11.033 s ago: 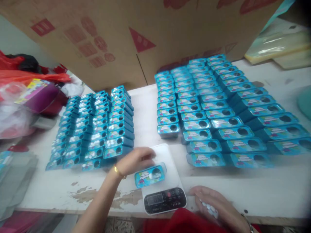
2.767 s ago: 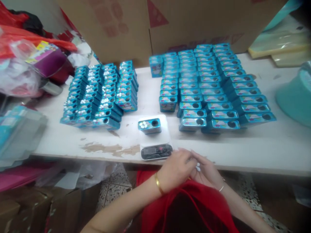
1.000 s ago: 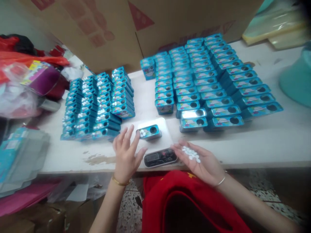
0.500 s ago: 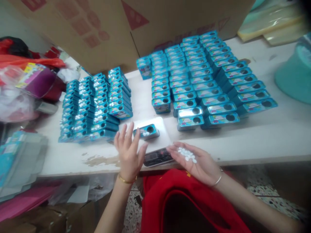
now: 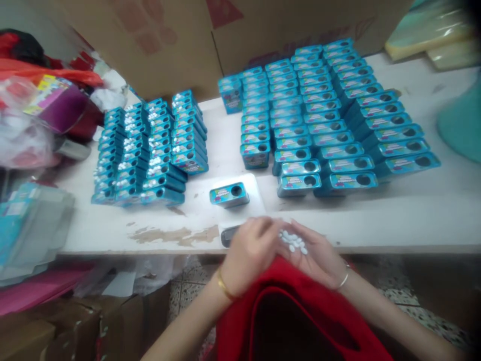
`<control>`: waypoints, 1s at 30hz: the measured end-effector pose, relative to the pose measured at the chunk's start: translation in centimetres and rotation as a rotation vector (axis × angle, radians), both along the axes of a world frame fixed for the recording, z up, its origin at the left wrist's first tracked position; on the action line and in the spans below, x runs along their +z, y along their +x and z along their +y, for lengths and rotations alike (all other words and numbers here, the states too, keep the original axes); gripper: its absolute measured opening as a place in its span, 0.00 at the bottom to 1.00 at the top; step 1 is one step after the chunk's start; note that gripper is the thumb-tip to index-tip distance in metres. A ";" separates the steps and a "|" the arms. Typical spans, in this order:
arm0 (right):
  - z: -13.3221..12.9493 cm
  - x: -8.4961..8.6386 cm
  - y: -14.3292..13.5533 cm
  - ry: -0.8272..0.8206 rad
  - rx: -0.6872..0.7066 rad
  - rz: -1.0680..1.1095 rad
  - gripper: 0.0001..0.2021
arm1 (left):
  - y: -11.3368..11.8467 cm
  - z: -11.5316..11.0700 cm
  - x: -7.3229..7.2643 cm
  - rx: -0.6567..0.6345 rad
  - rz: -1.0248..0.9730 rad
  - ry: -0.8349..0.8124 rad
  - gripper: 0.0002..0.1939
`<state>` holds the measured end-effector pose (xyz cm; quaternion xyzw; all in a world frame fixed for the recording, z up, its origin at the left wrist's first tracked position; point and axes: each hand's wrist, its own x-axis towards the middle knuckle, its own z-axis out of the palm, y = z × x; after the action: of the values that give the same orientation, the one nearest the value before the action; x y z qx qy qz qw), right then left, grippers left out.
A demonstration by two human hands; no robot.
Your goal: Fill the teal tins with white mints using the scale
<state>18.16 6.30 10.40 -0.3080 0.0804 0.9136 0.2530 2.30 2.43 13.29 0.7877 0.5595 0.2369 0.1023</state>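
My right hand [image 5: 317, 260] is palm up and cupped, with a small pile of white oval tablets [image 5: 293, 241] lying in it. Over the fingers of that palm, my left hand [image 5: 255, 250] reaches in with its fingers bent together; what they pinch, if anything, is hidden. Just beyond, a blue printed tin [image 5: 228, 194] with a dark round hole in its top lies on the white plate of a digital scale [image 5: 255, 193]. No tablets show on that tin's top. My left hand partly covers the scale's black display panel [image 5: 229, 236].
On the left stand rows of blue tins [image 5: 190, 158] with white tablets on many tops. More rows of blue tins [image 5: 293, 143] stand to the right. A large cardboard box [image 5: 180, 50] is behind, a teal tub [image 5: 460, 120] at far right, plastic bags [image 5: 26, 140] at left.
My left hand has moved from beside the tin, fingers spread, back to the tablets in my right palm. White tablets that lay on the scale tin's top are gone from view.
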 end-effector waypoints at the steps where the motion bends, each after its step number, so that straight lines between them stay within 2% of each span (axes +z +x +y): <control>1: -0.2 0.0 0.2 -0.024 -0.006 -0.020 0.13 | 1.0 -0.3 -0.4 -0.035 -0.002 -0.076 0.14; 5: -0.7 0.0 1.0 -0.091 0.023 -0.064 0.13 | 3.6 -0.7 -2.1 -0.046 0.029 -0.250 0.08; 8: -1.0 0.1 1.3 -0.113 0.022 -0.075 0.13 | 3.9 -0.7 -2.7 -0.082 0.044 -0.222 0.08; 13: -1.1 -0.4 1.5 -0.134 0.009 -0.090 0.10 | 3.6 -1.1 -2.6 -0.085 -0.048 -0.167 0.09; 18: -1.0 -0.8 1.1 -0.070 0.011 -0.121 0.11 | 2.4 -1.1 -1.4 -0.082 -0.241 -0.161 0.09; 21: -0.7 -0.8 0.6 0.005 0.053 -0.051 0.13 | 0.3 -0.2 0.1 0.007 -0.318 -0.057 0.07; 24: -0.5 -0.5 0.0 0.061 0.073 0.011 0.14 | -2.5 1.5 1.9 0.182 -0.283 0.116 0.03; 26: -0.3 -0.3 -0.2 0.080 0.067 0.025 0.15 | -4.1 2.8 2.8 0.270 -0.217 0.171 0.02; 28: -0.2 0.0 -0.2 0.086 0.058 0.030 0.15 | -5.1 3.5 3.2 0.293 -0.157 0.160 0.03; 30: -0.1 0.2 -0.1 0.083 0.046 0.038 0.15 | -5.1 3.6 3.2 0.270 -0.134 0.130 0.06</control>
<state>18.04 6.17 10.57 -0.2818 0.0403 0.9274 0.2428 -2.79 5.99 16.45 0.6929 0.6355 0.3361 0.0552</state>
